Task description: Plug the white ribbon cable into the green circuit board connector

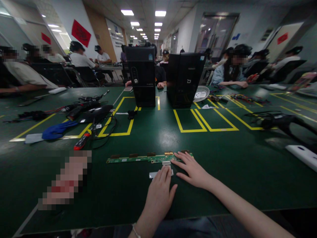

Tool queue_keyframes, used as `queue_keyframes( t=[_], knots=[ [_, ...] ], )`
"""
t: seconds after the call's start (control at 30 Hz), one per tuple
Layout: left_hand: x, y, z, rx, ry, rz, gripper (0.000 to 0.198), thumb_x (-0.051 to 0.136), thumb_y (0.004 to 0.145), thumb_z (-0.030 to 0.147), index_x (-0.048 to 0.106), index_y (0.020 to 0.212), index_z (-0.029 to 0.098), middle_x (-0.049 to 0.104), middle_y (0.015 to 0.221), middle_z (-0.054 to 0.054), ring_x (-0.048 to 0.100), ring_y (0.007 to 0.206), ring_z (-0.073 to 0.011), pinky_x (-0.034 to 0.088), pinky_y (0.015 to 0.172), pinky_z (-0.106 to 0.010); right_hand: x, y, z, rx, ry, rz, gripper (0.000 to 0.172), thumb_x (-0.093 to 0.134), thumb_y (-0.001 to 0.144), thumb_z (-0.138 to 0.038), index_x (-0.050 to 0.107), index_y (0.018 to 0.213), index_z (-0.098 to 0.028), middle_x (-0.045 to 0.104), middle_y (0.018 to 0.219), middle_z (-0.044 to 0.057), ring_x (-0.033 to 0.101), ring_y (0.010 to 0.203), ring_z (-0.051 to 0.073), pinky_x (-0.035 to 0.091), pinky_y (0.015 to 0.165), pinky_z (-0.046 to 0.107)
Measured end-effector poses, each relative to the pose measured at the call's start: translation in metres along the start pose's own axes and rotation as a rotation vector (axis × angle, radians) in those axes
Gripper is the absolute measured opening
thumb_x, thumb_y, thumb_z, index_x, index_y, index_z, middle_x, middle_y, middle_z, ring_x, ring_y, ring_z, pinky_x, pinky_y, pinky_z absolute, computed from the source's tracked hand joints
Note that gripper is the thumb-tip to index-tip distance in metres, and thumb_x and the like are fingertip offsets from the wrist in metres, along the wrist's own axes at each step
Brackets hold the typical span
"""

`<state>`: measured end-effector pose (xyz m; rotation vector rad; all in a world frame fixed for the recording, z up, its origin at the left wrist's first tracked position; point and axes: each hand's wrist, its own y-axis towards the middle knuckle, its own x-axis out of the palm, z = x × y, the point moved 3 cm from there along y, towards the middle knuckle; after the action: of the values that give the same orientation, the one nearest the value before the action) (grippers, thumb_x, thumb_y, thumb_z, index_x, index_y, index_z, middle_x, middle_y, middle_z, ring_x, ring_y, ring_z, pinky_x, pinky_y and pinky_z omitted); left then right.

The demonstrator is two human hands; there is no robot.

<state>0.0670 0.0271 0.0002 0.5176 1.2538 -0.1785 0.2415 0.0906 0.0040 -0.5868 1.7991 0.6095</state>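
Observation:
A long, narrow green circuit board (133, 159) lies flat on the dark green table (119, 198). My right hand (192, 170) rests over the board's right end, its fingers spread. My left hand (159, 191) is just in front of the board, fingers stretched out and side by side, thumb apart. Its fingertips reach a flat white piece (153, 175), which they partly cover. A small pale connector (166, 163) sits at the board's front edge, just beyond those fingertips.
Two black computer cases (142, 79) stand at the table's far side. A red-and-black screwdriver (81, 142), a blue glove (58, 129) and black cables lie at the left. A black stand (277, 122) and a white object (303, 157) are at the right. People sit beyond.

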Motion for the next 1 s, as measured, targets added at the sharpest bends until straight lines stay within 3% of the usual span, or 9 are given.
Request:
queue_keyframes(
  t=[0.23, 0.53, 0.87, 1.0],
  knots=[
    [-0.015, 0.005, -0.013, 0.067, -0.058, -0.088, 0.041, 0.047, 0.094, 0.027, 0.051, 0.133, 0.015, 0.058, 0.137, -0.013, 0.055, 0.125, -0.0249, 0.050, 0.100, -0.040, 0.000, 0.000, 0.001, -0.011, 0.013, 0.018, 0.053, 0.048, 0.094, -0.047, 0.043, 0.145, -0.030, 0.035, 0.154, 0.007, 0.025, 0.144, 0.027, 0.021, 0.116, 0.055],
    [-0.013, 0.007, -0.009, 0.039, -0.030, -0.100, 0.044, 0.051, 0.093, 0.028, 0.051, 0.133, 0.011, 0.058, 0.136, -0.015, 0.056, 0.124, -0.0268, 0.050, 0.100, -0.041, 0.001, 0.000, 0.001, -0.008, 0.016, 0.001, 0.054, 0.045, 0.095, -0.049, 0.042, 0.145, -0.029, 0.033, 0.155, 0.007, 0.024, 0.144, 0.027, 0.021, 0.116, 0.055],
    [-0.018, 0.011, -0.003, 0.064, -0.032, -0.014, 0.037, 0.047, 0.095, 0.026, 0.055, 0.129, 0.013, 0.062, 0.130, -0.013, 0.055, 0.124, -0.0261, 0.040, 0.109, -0.050, -0.001, -0.001, -0.003, 0.007, 0.001, 0.013, 0.053, 0.046, 0.095, -0.045, 0.042, 0.145, -0.028, 0.033, 0.154, 0.008, 0.023, 0.144, 0.027, 0.021, 0.116, 0.055],
    [-0.030, 0.003, -0.020, 0.075, -0.010, 0.082, 0.040, 0.044, 0.096, 0.024, 0.049, 0.135, 0.016, 0.056, 0.139, -0.011, 0.045, 0.134, -0.0254, 0.038, 0.111, -0.050, -0.003, -0.002, -0.005, 0.000, -0.009, 0.036, 0.054, 0.045, 0.096, -0.044, 0.040, 0.147, -0.027, 0.032, 0.155, 0.008, 0.021, 0.145, 0.026, 0.021, 0.117, 0.054]
  ],
)
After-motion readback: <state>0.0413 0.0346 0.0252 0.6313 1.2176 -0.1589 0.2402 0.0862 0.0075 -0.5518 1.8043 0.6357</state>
